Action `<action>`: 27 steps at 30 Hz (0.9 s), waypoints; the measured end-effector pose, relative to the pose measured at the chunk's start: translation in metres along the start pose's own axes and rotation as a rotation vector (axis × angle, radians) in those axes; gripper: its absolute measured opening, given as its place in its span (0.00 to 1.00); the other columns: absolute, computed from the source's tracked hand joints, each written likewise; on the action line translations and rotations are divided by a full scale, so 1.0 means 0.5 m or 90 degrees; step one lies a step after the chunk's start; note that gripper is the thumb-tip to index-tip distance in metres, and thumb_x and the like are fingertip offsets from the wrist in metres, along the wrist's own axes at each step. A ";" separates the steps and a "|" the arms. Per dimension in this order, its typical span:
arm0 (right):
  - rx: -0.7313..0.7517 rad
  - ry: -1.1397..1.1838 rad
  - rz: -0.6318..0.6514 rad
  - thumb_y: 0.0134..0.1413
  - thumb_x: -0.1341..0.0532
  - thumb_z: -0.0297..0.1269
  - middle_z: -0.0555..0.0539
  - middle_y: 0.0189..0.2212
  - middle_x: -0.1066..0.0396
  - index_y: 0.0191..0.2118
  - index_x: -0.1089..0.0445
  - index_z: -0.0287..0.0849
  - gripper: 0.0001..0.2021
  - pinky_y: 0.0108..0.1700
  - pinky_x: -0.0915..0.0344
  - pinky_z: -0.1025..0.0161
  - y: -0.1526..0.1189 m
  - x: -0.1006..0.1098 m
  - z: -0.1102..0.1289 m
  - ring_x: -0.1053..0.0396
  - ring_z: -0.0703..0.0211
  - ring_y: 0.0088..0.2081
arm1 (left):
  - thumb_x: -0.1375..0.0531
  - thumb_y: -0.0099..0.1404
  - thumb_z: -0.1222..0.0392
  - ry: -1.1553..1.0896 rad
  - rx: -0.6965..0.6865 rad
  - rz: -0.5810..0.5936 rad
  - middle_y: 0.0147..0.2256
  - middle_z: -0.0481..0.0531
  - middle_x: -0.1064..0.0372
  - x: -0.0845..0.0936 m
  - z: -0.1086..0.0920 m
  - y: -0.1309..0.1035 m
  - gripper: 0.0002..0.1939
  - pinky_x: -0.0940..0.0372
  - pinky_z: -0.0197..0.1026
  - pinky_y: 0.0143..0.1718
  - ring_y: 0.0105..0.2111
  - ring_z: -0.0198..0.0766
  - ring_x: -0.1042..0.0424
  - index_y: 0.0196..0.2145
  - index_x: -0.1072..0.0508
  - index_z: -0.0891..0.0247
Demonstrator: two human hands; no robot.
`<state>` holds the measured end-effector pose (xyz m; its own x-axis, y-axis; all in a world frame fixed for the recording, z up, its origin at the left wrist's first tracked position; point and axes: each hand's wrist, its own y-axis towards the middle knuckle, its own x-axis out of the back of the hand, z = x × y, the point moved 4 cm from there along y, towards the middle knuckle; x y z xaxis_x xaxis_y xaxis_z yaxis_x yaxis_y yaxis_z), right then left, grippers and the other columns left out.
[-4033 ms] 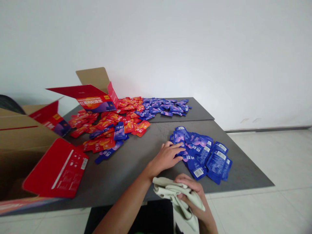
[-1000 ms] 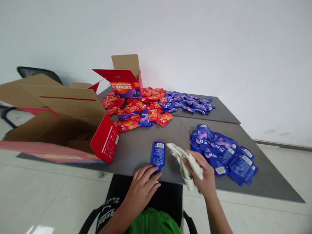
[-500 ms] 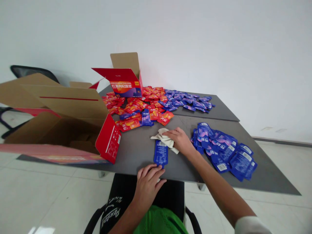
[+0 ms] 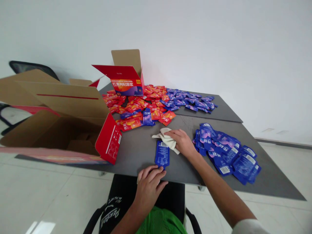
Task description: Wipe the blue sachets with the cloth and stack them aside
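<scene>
A blue pouch (image 4: 162, 154) lies back side up on the grey table (image 4: 136, 146), its narrow end toward the near edge. The fingertips of my left hand (image 4: 149, 183) touch that narrow end, the fingers bent and slightly apart; something pale shows partly under them, too hidden to name. My right hand (image 4: 182, 141) is closed on a white cloth (image 4: 167, 138), which rests against the pouch's far end. To the right lies a heap of blue pouches (image 4: 225, 149), beside my right forearm.
A large open carton (image 4: 109, 139) stands at the left. Behind it is a smaller open red box (image 4: 126, 85). Red pouches (image 4: 138, 104) and more blue pouches (image 4: 187, 99) are spread along the back. A chair (image 4: 124, 185) is below.
The view has shifted slightly. Both hands, the pouch and the cloth keep nearly the same places relative to each other.
</scene>
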<state>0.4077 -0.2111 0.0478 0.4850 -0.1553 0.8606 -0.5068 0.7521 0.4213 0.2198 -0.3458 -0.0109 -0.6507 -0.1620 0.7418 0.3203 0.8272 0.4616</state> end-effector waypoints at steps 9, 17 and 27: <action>0.078 0.114 0.115 0.66 0.38 0.28 0.45 0.52 0.23 0.58 0.26 0.50 0.18 0.50 0.33 0.57 -0.070 -0.009 0.122 0.28 0.53 0.47 | 0.32 0.67 0.55 -0.005 0.030 0.011 0.44 0.51 0.19 -0.004 0.003 -0.002 0.07 0.34 0.52 0.50 0.49 0.50 0.25 0.44 0.18 0.52; 0.029 0.000 -0.001 0.65 0.40 0.23 0.41 0.52 0.23 0.58 0.25 0.45 0.20 0.48 0.32 0.54 0.026 0.004 0.009 0.30 0.50 0.43 | 0.32 0.68 0.54 -0.001 0.002 -0.003 0.50 0.50 0.20 -0.001 0.002 -0.001 0.12 0.34 0.53 0.51 0.51 0.49 0.25 0.49 0.20 0.53; 0.076 0.103 0.098 0.66 0.38 0.27 0.44 0.51 0.23 0.58 0.26 0.49 0.18 0.49 0.31 0.58 -0.064 -0.015 0.090 0.28 0.53 0.46 | 0.31 0.67 0.55 -0.023 0.018 -0.005 0.45 0.49 0.19 0.003 -0.002 0.001 0.09 0.36 0.52 0.51 0.49 0.49 0.26 0.45 0.19 0.53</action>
<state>0.3881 -0.2629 0.0406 0.4985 0.0680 0.8642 -0.6597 0.6766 0.3272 0.2195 -0.3462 -0.0089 -0.6775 -0.1496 0.7202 0.2963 0.8406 0.4534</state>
